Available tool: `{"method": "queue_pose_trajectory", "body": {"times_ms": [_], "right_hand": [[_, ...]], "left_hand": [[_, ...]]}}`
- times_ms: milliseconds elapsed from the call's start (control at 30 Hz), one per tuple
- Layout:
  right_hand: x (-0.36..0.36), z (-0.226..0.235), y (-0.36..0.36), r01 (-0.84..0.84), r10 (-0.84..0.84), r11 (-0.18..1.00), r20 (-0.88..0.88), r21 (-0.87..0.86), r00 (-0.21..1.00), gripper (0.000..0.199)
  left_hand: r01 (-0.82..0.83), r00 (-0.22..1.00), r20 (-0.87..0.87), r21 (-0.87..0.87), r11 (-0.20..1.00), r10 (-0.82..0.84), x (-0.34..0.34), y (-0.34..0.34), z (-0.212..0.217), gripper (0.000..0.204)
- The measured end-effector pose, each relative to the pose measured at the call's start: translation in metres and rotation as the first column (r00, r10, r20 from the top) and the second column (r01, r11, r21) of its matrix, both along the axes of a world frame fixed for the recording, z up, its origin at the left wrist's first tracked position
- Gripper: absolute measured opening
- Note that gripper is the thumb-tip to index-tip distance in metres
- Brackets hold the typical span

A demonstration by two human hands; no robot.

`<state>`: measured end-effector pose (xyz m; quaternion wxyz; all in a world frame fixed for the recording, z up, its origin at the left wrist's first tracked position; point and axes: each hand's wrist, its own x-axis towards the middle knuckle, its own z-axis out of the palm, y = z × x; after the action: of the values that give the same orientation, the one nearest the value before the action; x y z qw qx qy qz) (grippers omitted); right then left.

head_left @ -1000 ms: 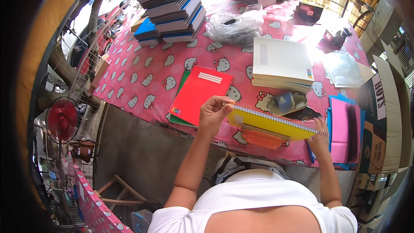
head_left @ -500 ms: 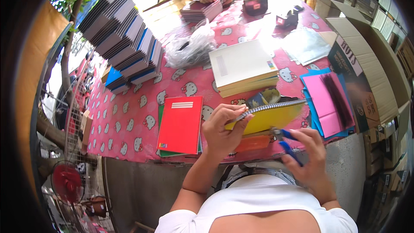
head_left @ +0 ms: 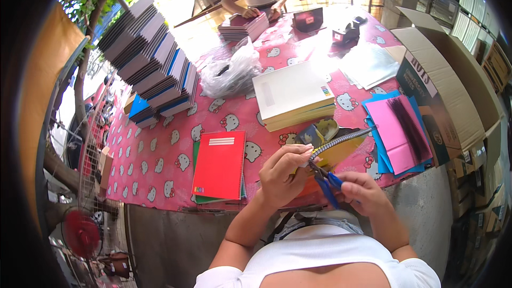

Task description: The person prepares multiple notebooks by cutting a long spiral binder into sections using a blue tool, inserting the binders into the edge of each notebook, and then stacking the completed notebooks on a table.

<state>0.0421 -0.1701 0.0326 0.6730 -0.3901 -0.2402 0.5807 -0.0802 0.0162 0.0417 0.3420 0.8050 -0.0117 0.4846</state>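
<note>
The coil (head_left: pixel 344 138) of a yellow notebook (head_left: pixel 341 152) is being pinched by the left hand (head_left: pixel 282 173), thumb and fingers together at its near end. Blue-handled pliers (head_left: pixel 329 184) are being gripped by the right hand (head_left: pixel 365 192), its fingers clamped on the handles; the tips are being held at that coil end, though contact cannot be told. The notebook is being held at the table's (head_left: pixel 144 184) near edge. To the left, a red notebook (head_left: pixel 220 165) is lying over a green one (head_left: pixel 197 154); to the right, pink sheets (head_left: pixel 392 144) are lying on blue sheets (head_left: pixel 381 165). Farther off, a white stack (head_left: pixel 293 93) is standing. At the far side, a maroon stack (head_left: pixel 242 28) is being touched by another person's hand (head_left: pixel 250 13).
</note>
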Motion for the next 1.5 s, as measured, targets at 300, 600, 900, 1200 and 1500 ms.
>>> {"method": "queue_pose_trajectory", "body": {"times_ms": [300,600,900,1200,1500], "right_hand": [[0.089,-0.174,-0.046,0.545,0.011,0.837,0.993,0.054,-0.115,0.043],[0.064,-0.042,0.189,0.201,-0.223,0.968,0.880,0.150,0.419,0.024],[-0.048,-0.209,0.393,0.129,-0.295,0.955,0.896,0.266,0.332,0.042],[-0.058,-0.218,0.457,0.020,-0.064,0.992,0.347,0.128,0.936,0.045],[-0.071,-0.206,0.449,0.141,-0.167,0.984,0.299,0.109,0.939,0.050]], "left_hand": [[0.129,0.773,0.344,-0.908,0.399,0.533,-0.159,0.134,-0.022,0.011],[-0.721,0.432,-0.350,-0.688,0.085,0.831,-0.267,0.165,-0.224,0.018],[-0.771,0.338,-0.244,-0.625,0.118,0.909,-0.244,0.158,-0.232,0.019],[-0.448,0.178,-0.027,-0.892,0.057,0.984,-0.237,0.155,-0.221,0.044],[-0.351,0.049,-0.118,-0.932,-0.093,0.992,-0.226,0.161,-0.207,0.055]]}}
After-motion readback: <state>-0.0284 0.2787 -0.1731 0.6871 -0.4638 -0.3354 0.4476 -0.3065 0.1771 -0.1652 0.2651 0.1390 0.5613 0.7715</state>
